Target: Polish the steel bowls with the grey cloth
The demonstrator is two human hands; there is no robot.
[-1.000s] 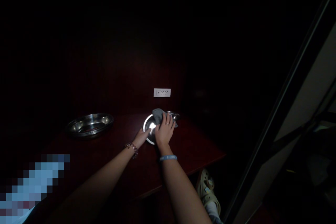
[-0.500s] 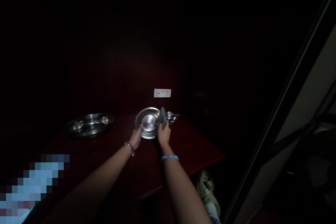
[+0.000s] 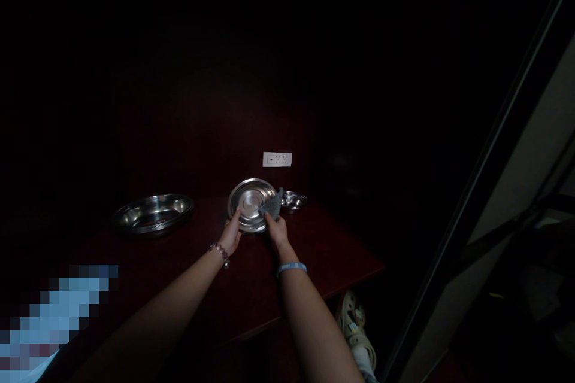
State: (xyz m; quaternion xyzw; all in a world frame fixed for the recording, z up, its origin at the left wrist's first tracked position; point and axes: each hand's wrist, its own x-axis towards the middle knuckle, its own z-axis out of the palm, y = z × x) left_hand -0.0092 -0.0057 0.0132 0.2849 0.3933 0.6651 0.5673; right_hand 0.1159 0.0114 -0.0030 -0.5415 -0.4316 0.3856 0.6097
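A round, shiny steel bowl [image 3: 250,200] is tilted towards me above the dark red table [image 3: 314,257]. My left hand [image 3: 231,235] grips its lower left rim, the thumb lying over the inside. On the other side my right hand [image 3: 276,229] is closed on a grey cloth [image 3: 274,206], which lies against the bowl's right rim; the fingers behind the bowl are hidden. A smaller steel bowl [image 3: 294,201] rests just behind the cloth, partly covered by it. Further left stands a stack of large steel bowls [image 3: 155,215].
A white socket plate [image 3: 277,159] is on the dark back wall. Below the table's right front edge a foot in a pale clog [image 3: 353,323] shows. A dark slanted frame [image 3: 476,179] runs down the right side. A blurred-out patch covers the lower left.
The bowl has turned to face me more and moved slightly left and up. My right hand and the cloth have gone from spread across the bowl to pinching its right rim.
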